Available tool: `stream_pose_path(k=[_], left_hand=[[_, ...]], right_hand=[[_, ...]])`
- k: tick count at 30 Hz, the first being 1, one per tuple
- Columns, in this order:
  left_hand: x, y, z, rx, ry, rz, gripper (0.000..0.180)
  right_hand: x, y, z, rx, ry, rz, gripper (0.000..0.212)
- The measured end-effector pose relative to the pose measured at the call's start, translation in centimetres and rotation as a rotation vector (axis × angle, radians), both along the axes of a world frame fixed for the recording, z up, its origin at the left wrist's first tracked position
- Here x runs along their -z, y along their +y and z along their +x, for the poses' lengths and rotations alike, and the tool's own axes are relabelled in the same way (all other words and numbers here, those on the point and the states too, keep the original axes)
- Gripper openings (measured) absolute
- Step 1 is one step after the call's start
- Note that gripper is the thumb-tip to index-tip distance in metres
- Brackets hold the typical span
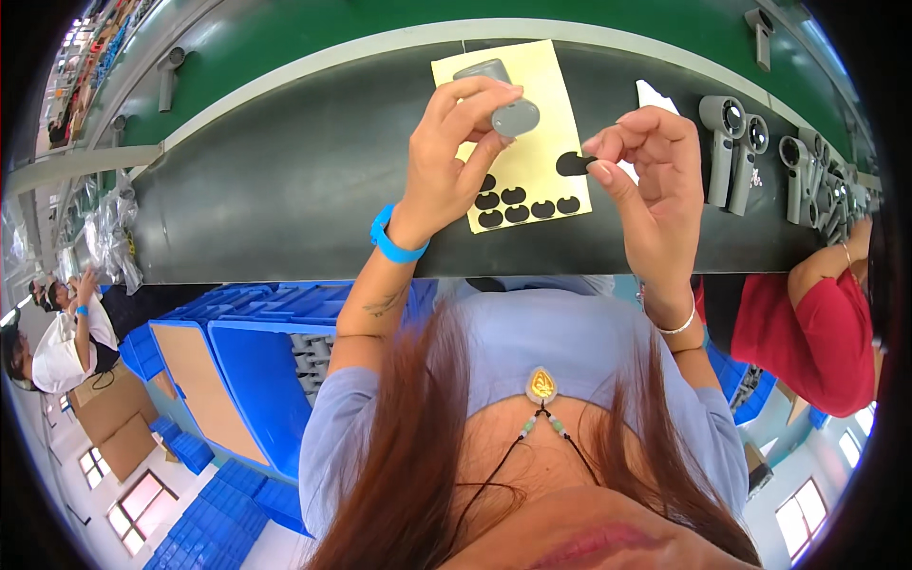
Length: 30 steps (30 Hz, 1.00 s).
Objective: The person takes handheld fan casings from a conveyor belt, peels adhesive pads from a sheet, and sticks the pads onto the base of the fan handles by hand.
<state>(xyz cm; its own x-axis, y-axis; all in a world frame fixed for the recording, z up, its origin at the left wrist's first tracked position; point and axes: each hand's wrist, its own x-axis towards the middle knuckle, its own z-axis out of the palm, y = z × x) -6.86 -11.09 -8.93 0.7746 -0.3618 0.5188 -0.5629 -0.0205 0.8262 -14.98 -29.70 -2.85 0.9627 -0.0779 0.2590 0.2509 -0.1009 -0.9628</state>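
On the black counter [285,190], matte and dark, a pale yellow backing sheet [541,142] is laid flat; a green conveyor belt [313,38] with a pale edge runs along the far side. Factory hall seen at the rim: blue plastic crates [256,351] stacked below the counter, cardboard boxes, windows, other workers at the far left. A red sleeve [817,332] of a neighbouring person is seen at the right.

Partly hidden: the grey handheld part [508,104] is covered mostly by the left hand [456,152], so only its rounded head and a flat end show. Its full shape cannot be made out. The row of grey handheld parts [741,152] at the right is bent by the lens and cut off toward the rim.

Left hand is closed round the grey part, held above the sheet. Right hand [651,190] is pinched, thumb and forefinger holding one black oval sticker [573,163] just beside the sheet's right edge. Further black stickers [527,206], flat and rounded with a small notch, are left in rows on the sheet's lower part. Grey parts look like smooth moulded plastic.
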Motion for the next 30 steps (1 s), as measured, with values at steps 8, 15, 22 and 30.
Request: stream_pose_path(k=[8,15,22,30], left_hand=[[-0.8,-0.2,-1.7,0.130,0.204,-0.098,0.042],[-0.8,-0.5,-2.2,0.194,0.316,-0.153,0.041],[-0.9,-0.5,-2.2,0.234,0.317,-0.172,0.041],[-0.7,-0.5,-2.2,0.237,0.327,-0.166,0.037]], right_hand=[[0.3,1.0,0.4,0.004,0.043,0.034,0.030],[0.3,1.0,0.6,-0.017,0.094,0.027,0.029],[-0.1,0.9,0.7,-0.013,0.118,-0.027,0.027],[0.2,1.0,0.9,0.021,0.089,-0.037,0.024]])
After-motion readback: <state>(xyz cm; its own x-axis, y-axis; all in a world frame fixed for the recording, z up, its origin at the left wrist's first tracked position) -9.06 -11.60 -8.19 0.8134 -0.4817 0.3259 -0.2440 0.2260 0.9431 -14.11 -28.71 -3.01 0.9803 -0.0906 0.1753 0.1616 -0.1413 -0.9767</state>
